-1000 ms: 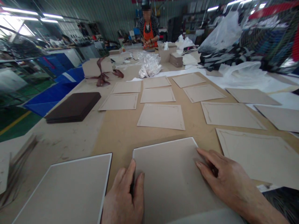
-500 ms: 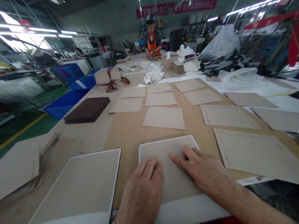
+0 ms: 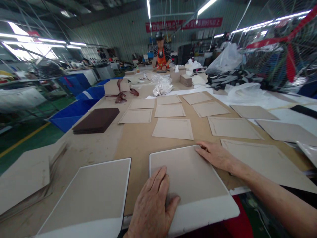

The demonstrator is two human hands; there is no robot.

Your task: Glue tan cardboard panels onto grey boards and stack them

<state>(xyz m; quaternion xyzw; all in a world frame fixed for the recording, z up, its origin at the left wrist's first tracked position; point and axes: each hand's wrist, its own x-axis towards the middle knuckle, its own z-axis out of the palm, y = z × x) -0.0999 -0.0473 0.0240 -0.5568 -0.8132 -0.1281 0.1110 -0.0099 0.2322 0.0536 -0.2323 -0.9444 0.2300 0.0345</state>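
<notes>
A beige rectangular panel (image 3: pixel 190 175) with a thin white border and a wide pale strip at its near edge lies in front of me. My left hand (image 3: pixel 156 201) rests flat on its left side, fingers stretched forward and thumb apart. At the far right corner, my right hand (image 3: pixel 213 153) holds the panel's edge, thumb on top and the other fingers over the corner, partly hidden. A similar white-edged panel (image 3: pixel 91 188) lies to the left, apart from both hands.
Several beige sheets (image 3: pixel 173 128) with brownish edge marks are spread over the table (image 3: pixel 133 142). A dark brown stack (image 3: pixel 96 120) sits at the left, near blue bins (image 3: pixel 71 107). A beige stack (image 3: pixel 24 178) lies near left. Crumpled clear plastic (image 3: pixel 162 85) and a person in an orange apron (image 3: pixel 161 61) are farther back.
My right hand has moved from the panel's middle out to its far right corner. The left hand stays on the panel, its thumb now spread. The view has tilted up slightly.
</notes>
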